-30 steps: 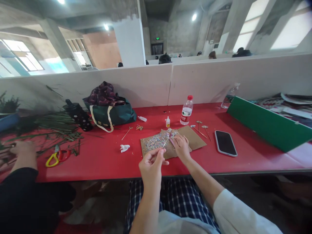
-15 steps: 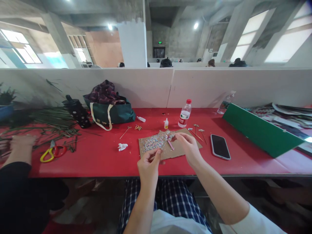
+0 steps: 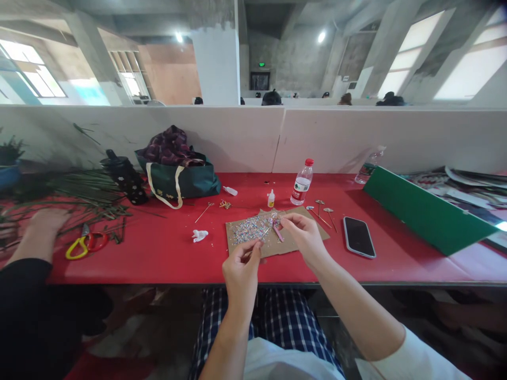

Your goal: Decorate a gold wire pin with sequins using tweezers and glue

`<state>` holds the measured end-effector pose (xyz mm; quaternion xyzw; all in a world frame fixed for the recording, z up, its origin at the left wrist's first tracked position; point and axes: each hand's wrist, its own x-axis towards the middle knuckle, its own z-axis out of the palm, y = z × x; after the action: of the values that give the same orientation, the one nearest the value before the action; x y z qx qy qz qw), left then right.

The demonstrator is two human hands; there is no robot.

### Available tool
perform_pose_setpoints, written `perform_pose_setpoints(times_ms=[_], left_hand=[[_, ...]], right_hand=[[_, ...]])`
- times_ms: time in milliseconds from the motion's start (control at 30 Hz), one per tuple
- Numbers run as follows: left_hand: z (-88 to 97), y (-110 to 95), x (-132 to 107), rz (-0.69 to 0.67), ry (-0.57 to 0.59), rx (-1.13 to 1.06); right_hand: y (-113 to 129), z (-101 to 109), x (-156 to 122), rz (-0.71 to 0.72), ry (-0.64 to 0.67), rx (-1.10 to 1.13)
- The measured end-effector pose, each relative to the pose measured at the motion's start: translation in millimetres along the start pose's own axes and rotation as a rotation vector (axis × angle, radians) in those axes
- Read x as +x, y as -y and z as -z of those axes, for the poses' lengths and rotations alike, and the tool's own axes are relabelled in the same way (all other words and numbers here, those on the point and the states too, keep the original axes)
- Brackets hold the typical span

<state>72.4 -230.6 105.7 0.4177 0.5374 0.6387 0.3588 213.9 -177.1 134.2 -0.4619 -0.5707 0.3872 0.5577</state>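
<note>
My left hand (image 3: 241, 269) pinches a thin metal stick (image 3: 263, 234), its tip reaching a small glittery piece (image 3: 272, 219). My right hand (image 3: 304, 236) holds that piece by a pink stem (image 3: 278, 233), and the fingers of both hands are close together above the cardboard sheet (image 3: 269, 249). Multicoloured sequins (image 3: 249, 229) lie spread across the sheet's left part, partly below my fingers. Part of the glittery piece is hidden by my right fingertips.
The red table (image 3: 158, 266) holds scissors (image 3: 86, 244), glue (image 3: 271, 199), a water bottle (image 3: 301, 183), a phone (image 3: 359, 237), small picks (image 3: 320, 211) and a tissue (image 3: 199, 235). A co-worker's hand (image 3: 47, 221) rests by green stems (image 3: 67, 195). A partition stands behind.
My right hand has moved left and up from the cardboard, and its fingers now meet the glittery piece near my left hand. The camera view has levelled out.
</note>
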Motion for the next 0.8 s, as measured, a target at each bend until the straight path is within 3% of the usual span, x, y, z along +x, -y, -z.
perform_pose_setpoints(times_ms=[333,800], left_hand=[[-1.1,1.7,0.9,0.02,-0.004,-0.038],[-2.7,0.5,0.5,0.02,0.0,-0.014]], right_hand=[[3.7,3.8,-4.0,-0.007,0.061,0.044],[-0.2,6.8,-4.4,-0.002,0.038,0.057]])
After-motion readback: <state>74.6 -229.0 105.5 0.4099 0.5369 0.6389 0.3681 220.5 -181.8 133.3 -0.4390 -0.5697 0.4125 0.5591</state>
